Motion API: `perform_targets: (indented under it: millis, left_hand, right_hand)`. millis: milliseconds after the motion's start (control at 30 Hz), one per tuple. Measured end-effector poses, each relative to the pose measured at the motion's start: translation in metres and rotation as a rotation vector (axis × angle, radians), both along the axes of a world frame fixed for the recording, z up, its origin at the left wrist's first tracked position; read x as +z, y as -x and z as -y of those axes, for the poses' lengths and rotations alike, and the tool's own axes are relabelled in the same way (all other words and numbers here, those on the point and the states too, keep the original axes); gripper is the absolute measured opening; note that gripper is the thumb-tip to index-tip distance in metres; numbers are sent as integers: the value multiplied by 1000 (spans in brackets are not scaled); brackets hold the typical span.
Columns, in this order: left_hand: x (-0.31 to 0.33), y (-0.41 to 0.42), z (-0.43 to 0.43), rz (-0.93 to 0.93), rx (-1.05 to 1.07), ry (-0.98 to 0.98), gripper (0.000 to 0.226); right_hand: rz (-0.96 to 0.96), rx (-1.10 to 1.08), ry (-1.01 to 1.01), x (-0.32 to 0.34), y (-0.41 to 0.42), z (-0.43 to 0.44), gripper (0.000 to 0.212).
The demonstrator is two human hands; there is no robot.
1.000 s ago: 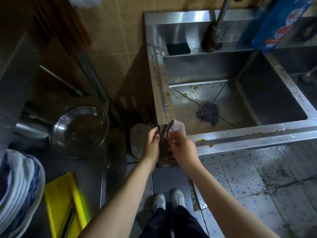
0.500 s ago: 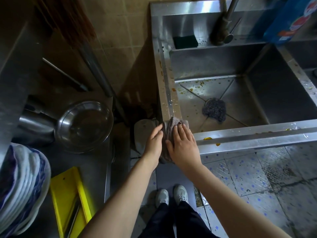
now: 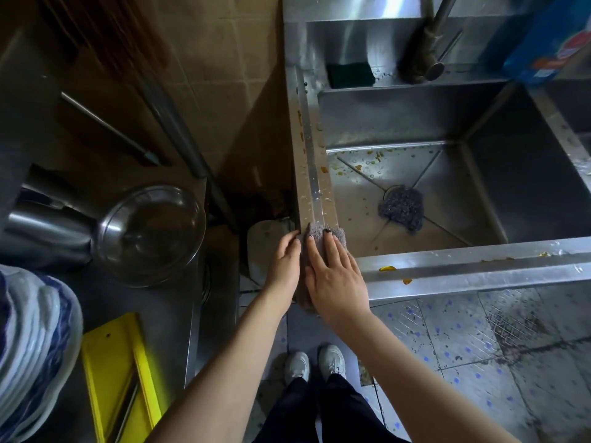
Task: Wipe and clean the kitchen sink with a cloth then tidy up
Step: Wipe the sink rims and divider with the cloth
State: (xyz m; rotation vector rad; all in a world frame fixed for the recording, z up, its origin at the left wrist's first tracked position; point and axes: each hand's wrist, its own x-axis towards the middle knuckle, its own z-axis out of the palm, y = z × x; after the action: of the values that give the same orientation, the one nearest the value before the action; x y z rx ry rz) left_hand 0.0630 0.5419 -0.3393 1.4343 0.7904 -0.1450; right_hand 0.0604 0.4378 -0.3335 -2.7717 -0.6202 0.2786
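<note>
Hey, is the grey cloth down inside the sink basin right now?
No: the grey cloth lies over the front-left rim corner of the sink, under the right hand.

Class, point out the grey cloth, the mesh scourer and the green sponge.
grey cloth (image 3: 317,231): head view, its upper fold.
mesh scourer (image 3: 401,207): head view, its middle.
green sponge (image 3: 350,73): head view, top face.

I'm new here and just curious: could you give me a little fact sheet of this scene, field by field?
Place: front-left corner of the steel sink
Tool: grey cloth, draped over that corner
Right hand: flat on the cloth, fingers straight
Left hand: fingers straight against the cloth's side
Basin: dark scouring pad over the drain
Front rim: orange spots
Back ledge: green sponge beside the tap
</note>
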Motion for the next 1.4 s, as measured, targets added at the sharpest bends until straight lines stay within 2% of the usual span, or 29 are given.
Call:
perform_targets:
  millis: [167,267,400,533,600,700,767,900,1100,1400]
  left_hand:
    - [-6,-6,5,-34,22,-154,35]
    - [-9,-7,11,-2,65,-146,30]
    - [-14,-9,18,26,88,-186,11]
    - [-16,-9,22,97,109,-233,16]
    - [-19,-10,26,103,117,-221,11]
    - [-23,-13,30,132,175,-185,21]
    - [-23,-15,31,135,213,-152,18]
    - [-26,-21,29,88,193,-208,26]
    - [-36,-22,28,11,142,-238,39]
    - [-36,-20,30,-5,144,-356,41]
  right_hand:
    - [1,25,-33,-7,-31,-7,50]
    - [-23,40,-57,-12,-60,-9,50]
    - [-33,59,-69,-18,-97,-16,50]
    - [-45,69,-83,-18,-120,-24,50]
    - [-49,69,-102,-17,-117,-23,50]
    - [-64,80,-139,-14,-97,-13,50]
    - [-63,98,-139,-11,-79,-1,52]
    - [7,128,-97,-12,-53,16,54]
    - [14,66,-103,-20,-66,3,51]
    - [-21,59,-193,-28,-113,-15,51]
